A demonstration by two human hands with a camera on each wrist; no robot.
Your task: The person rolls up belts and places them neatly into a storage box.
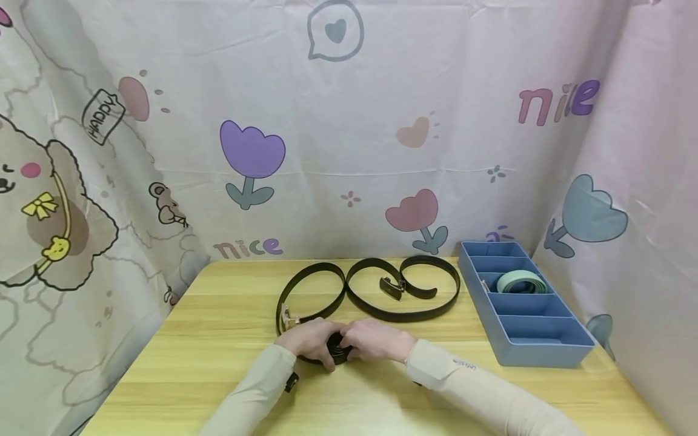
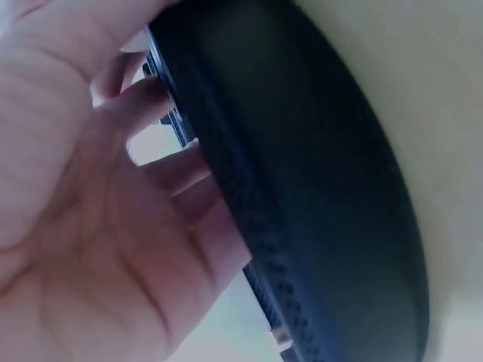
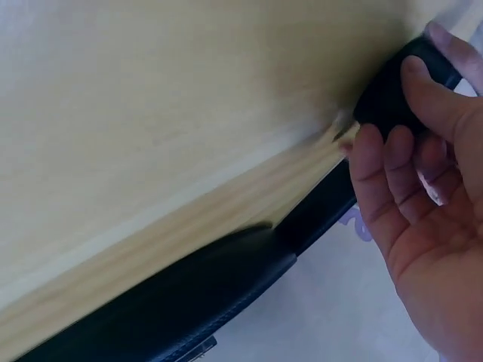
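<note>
Both hands meet over a tightly coiled black belt (image 1: 339,351) near the front middle of the table. My left hand (image 1: 315,340) grips the coil from the left, thumb at its near side. On the opposite side my right hand (image 1: 378,340) pinches it; the right wrist view shows thumb and fingers round the black roll (image 3: 392,94). Black strap (image 2: 302,173) fills much of the left wrist view, with fingers partly hidden behind it. Just behind the left hand lies a looped black belt (image 1: 319,266) with a gold-toned buckle (image 1: 289,318). Whether it joins the coil, I cannot tell.
Farther back on the right, another black belt (image 1: 403,316) lies in open curves with a dark buckle (image 1: 391,288). A blue-grey divided box (image 1: 537,356) stands at the table's right side, a rolled mint-green belt (image 1: 512,280) in its middle compartment. Patterned curtain (image 1: 349,151) hangs behind.
</note>
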